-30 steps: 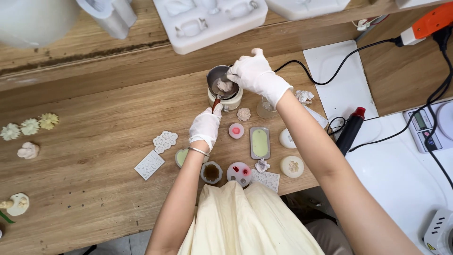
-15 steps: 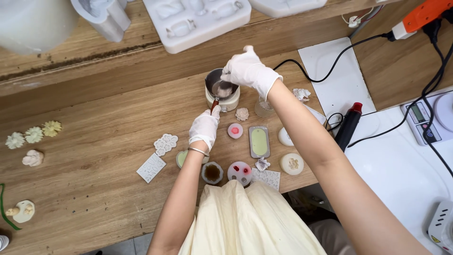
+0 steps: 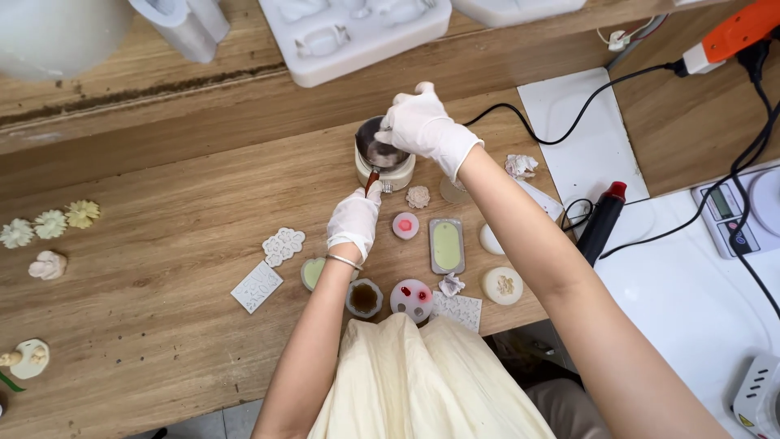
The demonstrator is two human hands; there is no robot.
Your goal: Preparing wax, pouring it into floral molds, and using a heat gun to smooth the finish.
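My right hand, in a white glove, grips the rim of a small metal melting pot that sits on a cream base on the wooden table. My left hand, also gloved, holds a thin reddish stick whose tip dips into the pot. Just below the pot lie small moulds: a round pink one, a green rectangular one, a green heart, a brown-filled cup and a round palette with red dots.
White lace-pattern moulds lie left of my arm. Wax flowers sit at the far left. A large white mould tray stands behind. A black-and-red tool, cables, a white mat and a scale are on the right.
Both hands stay at the pot with the stick in it; the view has shifted slightly, and the left hand has barely moved.
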